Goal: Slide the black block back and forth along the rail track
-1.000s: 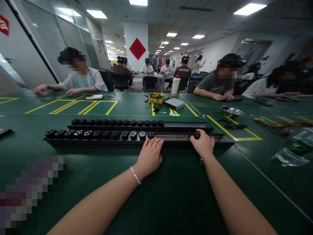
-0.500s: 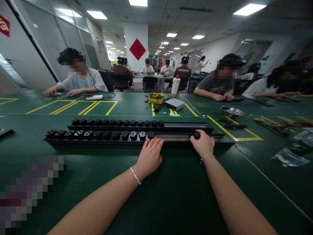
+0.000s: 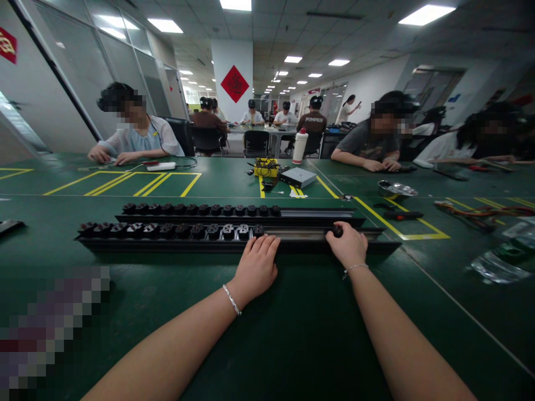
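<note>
While the left hand [image 3: 257, 264] rests on the near edge of the front rail [image 3: 159, 245] at the centre of the frame, the right hand [image 3: 351, 245] grips a round black module [image 3: 336, 230] right of centre. The left fingers lie extended and close together, just beside the end module [image 3: 259, 229] of the seated row. The right thumb and index finger are clamped on the round black module, above the right part of the channel; whether it touches the channel cannot be determined. The seated row fills the channel's left portion. The rear rail [image 3: 317, 213] lies parallel behind, carrying a similar row. Both rails lie on the green table [image 3: 309, 323]. At upper centre, a silver box [image 3: 298, 177] lies near a red-capped bottle [image 3: 300, 147]. A metal bowl [image 3: 407, 191] sits at right.
</note>
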Motion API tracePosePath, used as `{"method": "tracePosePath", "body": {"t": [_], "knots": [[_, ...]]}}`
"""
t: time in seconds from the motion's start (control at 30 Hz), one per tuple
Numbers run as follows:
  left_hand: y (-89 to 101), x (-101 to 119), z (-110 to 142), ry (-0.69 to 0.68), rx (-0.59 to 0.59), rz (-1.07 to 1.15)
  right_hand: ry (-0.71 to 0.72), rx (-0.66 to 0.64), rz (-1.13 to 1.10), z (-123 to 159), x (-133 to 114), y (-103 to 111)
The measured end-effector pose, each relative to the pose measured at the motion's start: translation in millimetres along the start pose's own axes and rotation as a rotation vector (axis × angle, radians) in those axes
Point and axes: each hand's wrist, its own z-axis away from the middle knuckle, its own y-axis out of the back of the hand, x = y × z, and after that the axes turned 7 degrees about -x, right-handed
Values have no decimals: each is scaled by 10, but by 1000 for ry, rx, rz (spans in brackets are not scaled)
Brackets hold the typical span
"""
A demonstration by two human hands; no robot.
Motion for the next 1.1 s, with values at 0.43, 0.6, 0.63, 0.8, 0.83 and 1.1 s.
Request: {"method": "tracePosePath", "body": {"t": [0.43, 0.6, 0.63, 0.8, 0.83, 1.1], "knots": [[2, 6, -2, 4, 2, 5, 9, 6, 3, 10, -3, 4], [-7, 7, -2, 3, 7, 16, 17, 4, 6, -4, 10, -2], [-7, 7, -1, 2, 9, 18, 16, 3, 7, -6, 12, -2], [5, 3, -1, -3, 9, 19, 11, 10, 1, -6, 13, -4], [8, 2, -1, -4, 6, 19, 12, 11, 0, -6, 14, -5], [5, 1, 1, 2, 9, 3, 13, 16, 7, -17, 40, -3]]}}
